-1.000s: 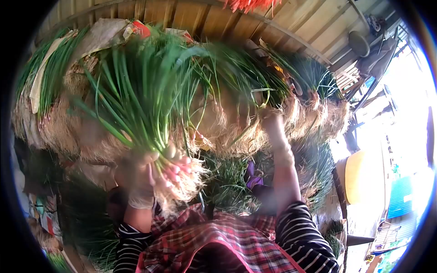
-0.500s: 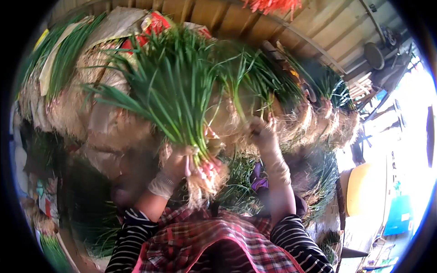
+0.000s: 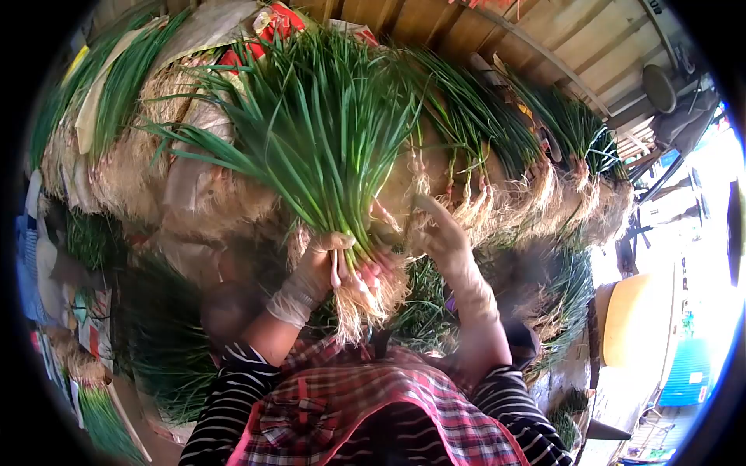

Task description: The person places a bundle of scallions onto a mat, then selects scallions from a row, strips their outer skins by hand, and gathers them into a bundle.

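Note:
My left hand, in a thin pale glove, is closed around a thick bunch of spring onions. The green leaves fan upward, while the pinkish-white bulbs and stringy roots hang below my fist. To the right of the bunch is my gloved right hand, its index finger stretched out and its thumb side near the roots. No stalk shows in it, though its lower fingers are partly hidden. Just beyond that fingertip, loose spring onions lie on the heap with their roots towards me.
More rooted bundles line the heap on the right, and others lie at the left. Dark green leaves spread low on the left. A yellow container and a blue crate stand at the right.
My right hand has come away from the loose stalks, its fingers loosening from a pinch. The bunch in my left hand looks fuller and has shifted slightly right in view.

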Action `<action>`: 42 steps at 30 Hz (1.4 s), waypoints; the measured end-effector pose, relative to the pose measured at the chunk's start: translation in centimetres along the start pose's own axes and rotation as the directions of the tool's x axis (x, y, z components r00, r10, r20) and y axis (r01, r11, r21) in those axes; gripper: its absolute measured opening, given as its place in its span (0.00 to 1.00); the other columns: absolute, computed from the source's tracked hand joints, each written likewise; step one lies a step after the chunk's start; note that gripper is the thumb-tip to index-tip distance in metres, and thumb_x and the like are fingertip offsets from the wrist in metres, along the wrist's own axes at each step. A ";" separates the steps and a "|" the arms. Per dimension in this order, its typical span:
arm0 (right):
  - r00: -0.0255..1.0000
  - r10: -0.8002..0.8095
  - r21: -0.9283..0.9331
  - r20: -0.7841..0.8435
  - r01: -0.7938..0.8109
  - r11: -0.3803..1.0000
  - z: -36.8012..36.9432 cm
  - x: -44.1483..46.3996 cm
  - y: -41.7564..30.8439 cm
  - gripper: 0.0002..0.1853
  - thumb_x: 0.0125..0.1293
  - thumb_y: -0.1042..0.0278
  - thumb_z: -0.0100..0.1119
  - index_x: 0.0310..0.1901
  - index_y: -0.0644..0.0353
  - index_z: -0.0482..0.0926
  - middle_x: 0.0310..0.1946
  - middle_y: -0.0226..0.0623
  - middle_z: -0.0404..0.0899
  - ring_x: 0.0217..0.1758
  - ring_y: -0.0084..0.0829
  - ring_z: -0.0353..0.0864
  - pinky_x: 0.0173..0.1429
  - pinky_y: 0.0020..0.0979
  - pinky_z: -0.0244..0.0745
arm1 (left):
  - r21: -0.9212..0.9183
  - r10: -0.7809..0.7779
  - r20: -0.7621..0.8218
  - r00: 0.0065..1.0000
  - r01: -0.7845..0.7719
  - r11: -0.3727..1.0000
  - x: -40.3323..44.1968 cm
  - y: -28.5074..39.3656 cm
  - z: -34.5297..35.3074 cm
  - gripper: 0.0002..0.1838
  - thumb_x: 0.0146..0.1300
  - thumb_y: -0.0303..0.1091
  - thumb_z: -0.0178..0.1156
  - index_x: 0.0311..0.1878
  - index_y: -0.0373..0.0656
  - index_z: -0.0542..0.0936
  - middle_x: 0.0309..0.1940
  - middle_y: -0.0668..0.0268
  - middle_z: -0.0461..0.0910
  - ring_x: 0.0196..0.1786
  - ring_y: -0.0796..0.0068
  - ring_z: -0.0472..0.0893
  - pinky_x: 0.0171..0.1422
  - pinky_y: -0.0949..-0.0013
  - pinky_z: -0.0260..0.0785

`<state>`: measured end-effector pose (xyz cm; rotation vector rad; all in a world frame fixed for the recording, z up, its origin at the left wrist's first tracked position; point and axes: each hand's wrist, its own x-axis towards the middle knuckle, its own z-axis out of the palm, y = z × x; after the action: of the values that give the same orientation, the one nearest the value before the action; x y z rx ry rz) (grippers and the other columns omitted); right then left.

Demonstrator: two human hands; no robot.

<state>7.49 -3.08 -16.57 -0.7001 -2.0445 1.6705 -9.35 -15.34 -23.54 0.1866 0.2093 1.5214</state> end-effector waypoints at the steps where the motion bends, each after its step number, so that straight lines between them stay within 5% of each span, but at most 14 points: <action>1: 0.998 0.023 0.014 0.065 -0.024 1.000 0.2 1.1 -0.8 0.30 0.57 0.78 0.55 0.62 0.61 0.59 0.55 0.48 0.69 0.42 0.26 0.79 0.44 0.25 0.78 | 0.005 -0.005 0.042 0.999 0.004 1.000 -0.3 0.1 0.4 0.28 0.48 0.30 0.53 0.56 0.31 0.64 0.41 0.42 0.75 0.42 0.46 0.78 0.52 0.44 0.70; 4: 0.884 -0.213 -0.122 0.416 0.287 0.950 0.2 3.4 2.5 0.35 0.57 0.71 0.58 0.65 0.59 0.55 0.54 0.48 0.70 0.33 0.27 0.81 0.40 0.27 0.79 | 0.116 0.031 0.097 0.995 -0.043 0.992 -0.2 0.4 1.2 0.29 0.48 0.33 0.53 0.55 0.28 0.64 0.41 0.43 0.75 0.41 0.48 0.78 0.50 0.47 0.72; 5: 0.942 0.093 -0.376 0.321 0.037 0.926 0.1 3.3 2.4 0.27 0.57 0.72 0.58 0.60 0.54 0.66 0.44 0.43 0.78 0.33 0.30 0.81 0.40 0.28 0.78 | 0.193 0.095 -0.043 0.995 -0.085 0.977 -0.4 0.2 0.6 0.31 0.48 0.34 0.53 0.55 0.26 0.63 0.41 0.44 0.75 0.41 0.49 0.78 0.48 0.49 0.73; 13: 0.727 -0.465 -0.643 0.504 0.676 0.360 1.9 6.5 2.3 0.08 0.55 0.72 0.57 0.38 0.59 0.77 0.33 0.37 0.77 0.32 0.32 0.80 0.36 0.33 0.78 | 0.148 -0.099 0.012 0.995 0.096 0.984 -0.3 0.5 -0.4 0.28 0.49 0.30 0.52 0.55 0.28 0.64 0.46 0.46 0.74 0.45 0.51 0.77 0.47 0.51 0.75; 15: 0.810 -0.301 -0.693 0.503 0.586 0.419 2.9 7.3 2.1 0.09 0.54 0.76 0.54 0.38 0.57 0.76 0.33 0.37 0.76 0.31 0.32 0.78 0.35 0.30 0.77 | 0.072 -0.025 -0.109 0.994 0.033 0.997 -0.4 0.4 -0.2 0.24 0.48 0.28 0.54 0.51 0.32 0.67 0.43 0.48 0.74 0.44 0.50 0.77 0.45 0.47 0.75; 17: 0.728 -0.449 -0.790 0.519 0.609 0.074 3.6 8.5 3.0 0.08 0.52 0.78 0.55 0.35 0.57 0.74 0.35 0.36 0.77 0.25 0.30 0.77 0.29 0.29 0.77 | 0.137 0.051 -0.180 0.982 -0.027 0.990 -0.3 0.5 -0.9 0.22 0.46 0.28 0.55 0.47 0.35 0.69 0.39 0.49 0.74 0.41 0.48 0.78 0.43 0.47 0.75; 20: 0.974 -0.190 -0.643 -0.124 0.067 0.763 0.0 10.2 5.1 0.03 0.59 0.71 0.51 0.32 0.59 0.75 0.21 0.35 0.76 0.24 0.27 0.76 0.26 0.27 0.74 | 0.038 0.037 -0.075 0.997 -0.034 0.999 -1.0 0.4 -0.2 0.21 0.46 0.27 0.55 0.47 0.35 0.69 0.40 0.53 0.73 0.44 0.56 0.75 0.47 0.50 0.73; 22: 0.999 0.045 -0.637 0.008 -0.030 0.770 -1.9 9.3 5.2 0.07 0.61 0.67 0.50 0.33 0.59 0.76 0.26 0.35 0.78 0.27 0.27 0.77 0.30 0.28 0.75 | 0.022 0.074 -0.055 0.996 -0.073 0.997 -0.9 0.4 -2.2 0.24 0.46 0.25 0.55 0.50 0.32 0.68 0.44 0.50 0.74 0.49 0.52 0.75 0.48 0.46 0.74; 26: 0.719 0.262 -0.712 0.644 0.438 0.548 -3.3 1.2 4.0 0.09 0.62 0.64 0.52 0.40 0.57 0.79 0.38 0.35 0.81 0.34 0.25 0.80 0.37 0.28 0.76 | 0.108 0.127 -0.105 0.986 -0.116 0.987 -0.8 0.7 -1.8 0.28 0.46 0.24 0.58 0.54 0.31 0.66 0.49 0.46 0.72 0.50 0.50 0.75 0.47 0.51 0.75; 29: 0.958 -0.067 -0.657 -0.277 -0.138 0.741 -8.6 2.8 4.1 0.08 0.61 0.65 0.53 0.35 0.58 0.80 0.29 0.38 0.81 0.31 0.32 0.80 0.36 0.28 0.75 | 0.187 0.082 -0.168 0.982 -0.050 0.981 -0.5 0.4 -2.3 0.31 0.46 0.30 0.59 0.56 0.30 0.64 0.41 0.49 0.75 0.41 0.54 0.78 0.45 0.53 0.75; 32: 0.886 -0.022 -0.843 -0.463 -0.432 0.320 -10.7 6.1 2.3 0.15 0.54 0.56 0.58 0.31 0.60 0.80 0.23 0.43 0.79 0.26 0.38 0.79 0.34 0.34 0.73 | 0.225 0.222 0.089 0.971 -0.237 0.945 0.4 0.7 1.2 0.30 0.45 0.27 0.61 0.55 0.36 0.65 0.32 0.61 0.74 0.38 0.63 0.75 0.47 0.58 0.73; 35: 0.787 -0.111 -0.666 -0.608 -0.428 0.610 -13.4 6.0 1.6 0.17 0.57 0.53 0.53 0.32 0.60 0.81 0.24 0.44 0.80 0.31 0.38 0.81 0.36 0.40 0.73 | 0.094 0.320 0.156 0.934 -0.337 0.937 -0.4 1.8 2.1 0.24 0.47 0.28 0.60 0.50 0.39 0.69 0.36 0.60 0.72 0.39 0.64 0.75 0.47 0.60 0.75; 39: 0.936 0.117 -0.943 -0.332 -0.326 -0.066 -14.4 7.2 5.1 0.14 0.57 0.59 0.55 0.41 0.58 0.80 0.30 0.42 0.81 0.27 0.35 0.82 0.35 0.36 0.78 | 0.084 0.298 0.035 0.954 -0.300 0.950 -0.1 2.9 2.6 0.23 0.48 0.27 0.61 0.49 0.39 0.70 0.37 0.60 0.75 0.43 0.58 0.76 0.45 0.53 0.76; 42: 0.890 0.191 -0.877 -0.414 -0.447 0.178 -15.8 8.0 -0.4 0.11 0.62 0.64 0.52 0.40 0.59 0.78 0.30 0.40 0.80 0.28 0.27 0.80 0.30 0.26 0.76 | 0.148 0.286 -0.049 0.957 -0.276 0.950 0.3 2.2 1.6 0.24 0.48 0.28 0.62 0.51 0.37 0.69 0.36 0.59 0.75 0.42 0.59 0.76 0.45 0.51 0.75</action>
<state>10.61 13.98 -13.02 -1.7185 -2.7369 0.0887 -11.04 -14.92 -21.48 0.2846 0.3582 1.8004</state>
